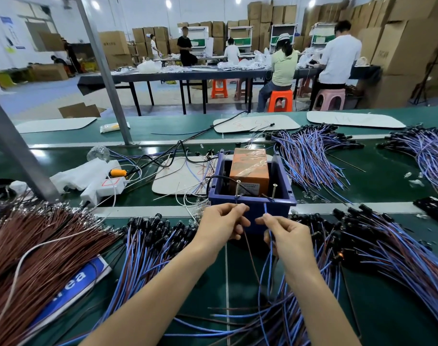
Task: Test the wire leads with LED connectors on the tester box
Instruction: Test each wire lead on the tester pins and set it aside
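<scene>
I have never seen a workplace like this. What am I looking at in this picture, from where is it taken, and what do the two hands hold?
There is no machine here: a person works with bare hands, and the one picture comes from a camera worn on the head, looking forward and down. The left hand pinches a thin brown wire; the right hand pinches a blue wire. Both wire ends are raised toward two screws on the near wall of the blue tester box. Around it, on the green surface, lie heaps of blue and brown leads with black connectors.

left hand — right hand — fingertip pinches
</scene>
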{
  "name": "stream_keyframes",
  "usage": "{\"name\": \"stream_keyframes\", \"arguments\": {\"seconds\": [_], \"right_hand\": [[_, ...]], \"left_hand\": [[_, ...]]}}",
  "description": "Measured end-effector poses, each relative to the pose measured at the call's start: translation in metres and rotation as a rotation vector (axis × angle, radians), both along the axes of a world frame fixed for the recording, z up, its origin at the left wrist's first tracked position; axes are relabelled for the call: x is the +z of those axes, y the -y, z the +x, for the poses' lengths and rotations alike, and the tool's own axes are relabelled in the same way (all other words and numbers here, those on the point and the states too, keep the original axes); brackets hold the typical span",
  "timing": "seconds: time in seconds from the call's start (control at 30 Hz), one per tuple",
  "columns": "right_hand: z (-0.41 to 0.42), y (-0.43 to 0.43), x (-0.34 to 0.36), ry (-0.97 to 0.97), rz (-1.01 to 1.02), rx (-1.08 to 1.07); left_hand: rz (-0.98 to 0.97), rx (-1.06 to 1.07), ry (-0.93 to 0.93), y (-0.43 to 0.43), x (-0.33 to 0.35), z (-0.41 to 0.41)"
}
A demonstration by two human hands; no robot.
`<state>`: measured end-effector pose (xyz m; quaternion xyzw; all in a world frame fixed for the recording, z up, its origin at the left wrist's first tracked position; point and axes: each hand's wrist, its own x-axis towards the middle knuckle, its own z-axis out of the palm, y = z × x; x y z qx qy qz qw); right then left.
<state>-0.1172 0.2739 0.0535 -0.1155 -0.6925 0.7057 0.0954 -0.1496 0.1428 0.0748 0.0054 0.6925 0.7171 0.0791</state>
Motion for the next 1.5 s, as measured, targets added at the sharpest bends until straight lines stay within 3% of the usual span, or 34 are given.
{"name": "stream_keyframes", "arguments": {"seconds": [0.13, 0.23, 0.33, 0.43, 0.53, 0.67, 0.83, 0.97, 1.03, 1.13, 1.27, 1.4, 1.5], "right_hand": [[0.016, 0.001, 0.003, 0.001, 0.092, 0.279], [0.03, -0.006, 0.009, 0.004, 0.155, 0.432], [0.044, -0.015, 0.012, 0.07, 0.346, 0.595], [0.048, -0.031, 0.009, 0.041, 0.638, 0.394], [0.046, -0.047, 0.012, 0.003, 0.908, 0.088], [0.043, -0.066, 0.02, -0.071, 1.054, -0.092], [0.039, -0.072, 0.02, -0.293, 1.06, -0.16], [0.034, -0.071, 0.002, 0.018, 1.077, 0.093], [0.034, -0.07, -0.006, 0.131, 1.082, 0.149], [0.033, -0.068, -0.011, 0.083, 1.027, 0.117], [0.033, -0.055, -0.006, -0.038, 0.953, 0.108], [0.039, -0.034, 0.003, -0.045, 0.752, 0.194], [0.042, -0.018, 0.009, 0.15, 0.24, 0.317]], "left_hand": [[-0.008, -0.172, -0.065, 0.007, 0.003, 0.013], [0.017, -0.109, -0.085, 0.014, 0.007, 0.017], [0.211, 0.018, -0.16, 0.029, 0.022, 0.02], [0.347, 0.092, -0.244, 0.052, 0.038, 0.026], [0.279, 0.071, -0.316, 0.068, 0.04, 0.042], [0.147, 0.024, -0.338, 0.083, 0.019, 0.071], [-0.026, -0.227, -0.183, 0.104, 0.001, 0.098], [-0.603, -0.524, -0.084, 0.116, 0.0, 0.101], [-0.784, -0.439, -0.213, 0.119, -0.002, 0.097], [-0.991, -0.123, -0.409, 0.124, -0.006, 0.083], [-1.345, -0.037, -0.332, 0.121, -0.025, 0.056], [-1.443, -0.087, -0.318, 0.114, -0.029, 0.04], [-1.217, 0.026, -0.54, 0.102, -0.018, 0.036]]}}
